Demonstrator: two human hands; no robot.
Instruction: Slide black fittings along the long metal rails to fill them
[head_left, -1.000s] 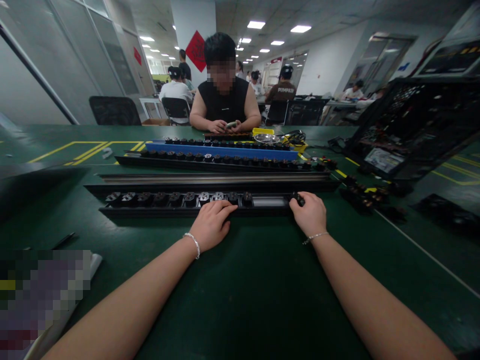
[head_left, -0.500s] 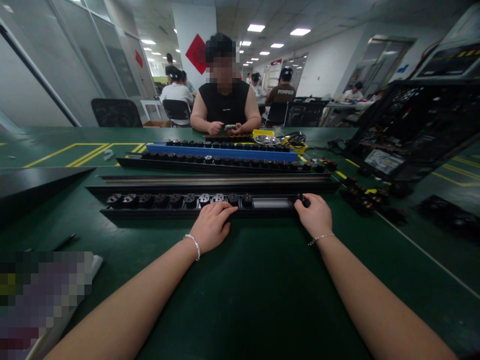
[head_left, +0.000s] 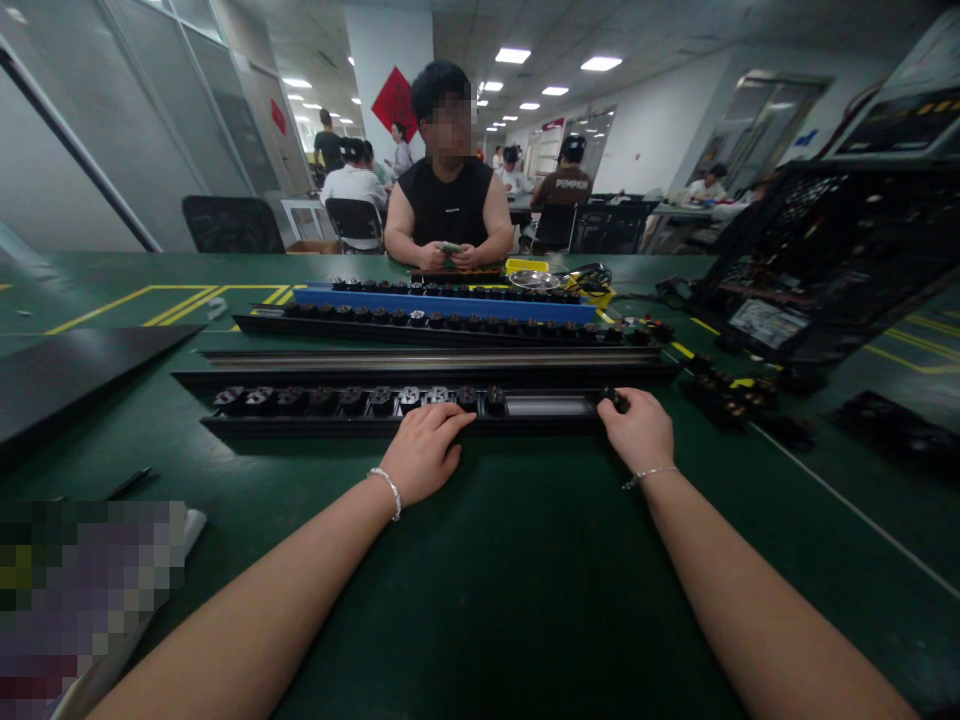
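Note:
A long black socket rail [head_left: 315, 422] lies across the green table [head_left: 495, 580] in front of me, with several socket modules [head_left: 352, 399] seated in its left part and a bare metal stretch [head_left: 547, 405] further right. My left hand [head_left: 424, 450] rests on the rail's near edge, fingers stretched flat against it. My right hand [head_left: 641, 430] is curled over a small black socket module [head_left: 611, 398] at the rail's right end, gripping it.
More rails [head_left: 450, 328] and a blue strip [head_left: 442, 304] lie behind. A person in a black top sits opposite, holding something small. Loose black parts [head_left: 724, 392] and an open equipment case [head_left: 825, 250] stand at right. A black panel [head_left: 67, 375] lies at left.
My right hand has slid the small module to the right along the rail. My left hand has stayed put. The person opposite has lifted their head.

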